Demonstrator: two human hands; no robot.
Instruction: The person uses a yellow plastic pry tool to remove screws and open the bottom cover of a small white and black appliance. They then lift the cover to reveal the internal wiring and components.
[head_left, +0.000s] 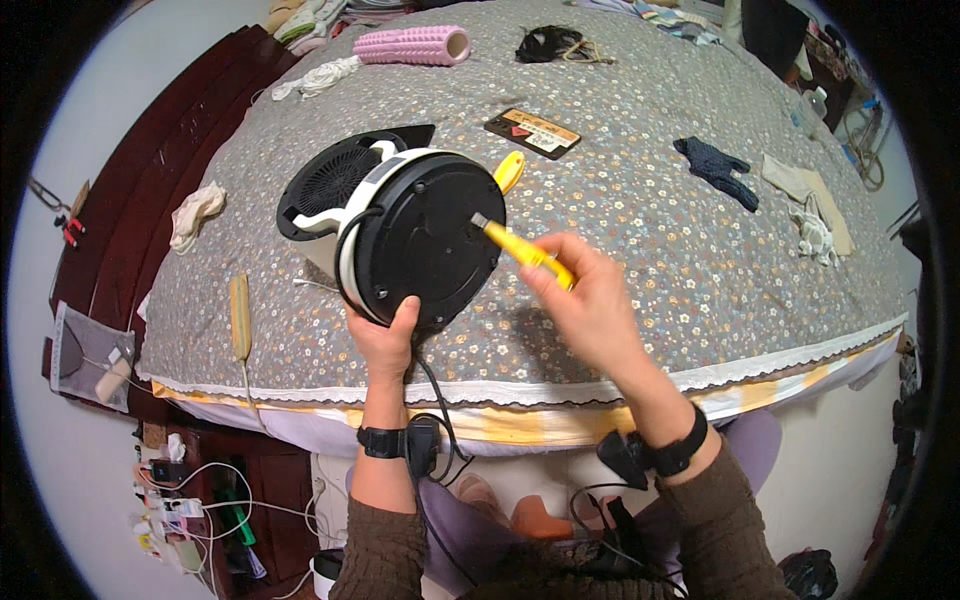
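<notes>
A small white-and-black fan-like appliance (348, 215) is tipped on the bed, its round black base (432, 240) turned toward me. My left hand (385, 338) grips the lower rim of this base, thumb in front and the other fingers mostly hidden. Between the thumb and fingers of my right hand (590, 300) is a yellow utility knife (525, 252), its short grey tip over the right part of the base. Whether the tip touches the base I cannot tell. A black cord runs around the base and down past my left wrist. Another yellow object (510, 172) shows behind the base.
On the patterned bedspread (620, 220) lie a dark printed card-like case (533, 133), a pink foam roller (412, 46), a dark blue cloth (717, 172) and a yellow paddle-like object (240, 318). Cables and chargers (185, 510) crowd the lower left. Both wrists wear black straps with cords.
</notes>
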